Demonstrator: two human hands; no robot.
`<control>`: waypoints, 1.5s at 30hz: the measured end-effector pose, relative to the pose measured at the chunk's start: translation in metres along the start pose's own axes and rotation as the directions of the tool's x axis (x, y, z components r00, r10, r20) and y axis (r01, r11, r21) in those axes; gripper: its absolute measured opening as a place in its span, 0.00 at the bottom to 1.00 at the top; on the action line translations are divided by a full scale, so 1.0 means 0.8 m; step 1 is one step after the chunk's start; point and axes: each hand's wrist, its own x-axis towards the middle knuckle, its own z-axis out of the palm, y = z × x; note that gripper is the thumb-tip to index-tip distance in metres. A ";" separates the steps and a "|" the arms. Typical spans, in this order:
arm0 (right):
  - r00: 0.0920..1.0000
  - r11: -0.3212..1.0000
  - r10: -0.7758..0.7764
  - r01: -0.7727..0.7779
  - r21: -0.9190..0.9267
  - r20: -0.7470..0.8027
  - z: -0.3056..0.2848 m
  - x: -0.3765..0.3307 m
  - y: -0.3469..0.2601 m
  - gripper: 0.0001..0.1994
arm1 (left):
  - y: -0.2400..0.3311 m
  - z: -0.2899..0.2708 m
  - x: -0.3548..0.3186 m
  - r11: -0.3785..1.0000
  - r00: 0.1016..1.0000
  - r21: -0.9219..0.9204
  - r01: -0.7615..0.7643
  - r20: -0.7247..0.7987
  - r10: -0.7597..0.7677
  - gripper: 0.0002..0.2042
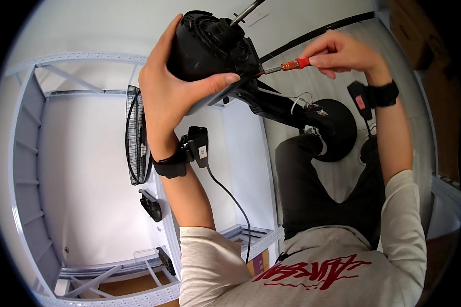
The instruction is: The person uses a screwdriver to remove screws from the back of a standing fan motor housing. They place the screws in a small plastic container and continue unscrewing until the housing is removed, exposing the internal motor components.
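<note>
My left hand (170, 94) wraps round a black fan motor housing (195, 57), thumb along its near side and fingers behind it. A metal shaft (246, 13) sticks up from the vented front of the housing. My right hand (343, 52) pinches the red end of a screwdriver (290, 65) between thumb and fingers. The screwdriver's tip points left and meets the black neck beside the housing; the exact contact spot is too small to make out. From that neck a black stand pole (276, 106) runs down to a round black base (340, 134) with loose wires near it.
A white metal shelf (95, 169) stands on the left. On it are a black wire fan grille (135, 135), a black plastic part (150, 205) and another dark part (165, 260). Cardboard boxes (410, 33) line the right side. A cable (230, 197) hangs from my left wrist device.
</note>
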 end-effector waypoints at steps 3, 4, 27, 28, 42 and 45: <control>0.970 0.999 -0.003 -0.006 -0.035 -0.243 0.043 -0.024 -0.006 0.14 | 0.001 0.000 0.000 1.000 1.000 0.012 -0.004 -0.007 0.004 0.46; 0.945 0.998 -0.060 0.047 -0.048 -0.322 0.059 -0.029 -0.003 0.14 | 0.002 0.000 0.000 1.000 1.000 0.019 -0.005 -0.010 0.005 0.46; 0.461 0.840 -0.443 -0.088 -0.536 -0.769 0.215 -0.040 -0.037 0.09 | 0.009 -0.003 -0.003 0.991 1.000 0.135 0.001 -0.023 0.002 0.46; 0.463 0.835 -0.423 -0.135 -0.534 -0.779 0.222 -0.038 -0.040 0.08 | 0.008 -0.003 -0.003 0.991 0.999 0.135 0.009 -0.033 -0.004 0.47; 0.643 0.843 -0.315 -0.148 -0.517 -0.698 0.172 -0.040 -0.070 0.09 | 0.013 0.001 -0.001 0.987 1.000 0.160 0.021 -0.019 -0.018 0.42; 0.796 0.919 -0.145 -0.112 -0.379 -0.587 0.105 -0.048 -0.068 0.12 | 0.017 0.002 0.005 0.991 1.000 0.131 0.000 -0.006 0.001 0.43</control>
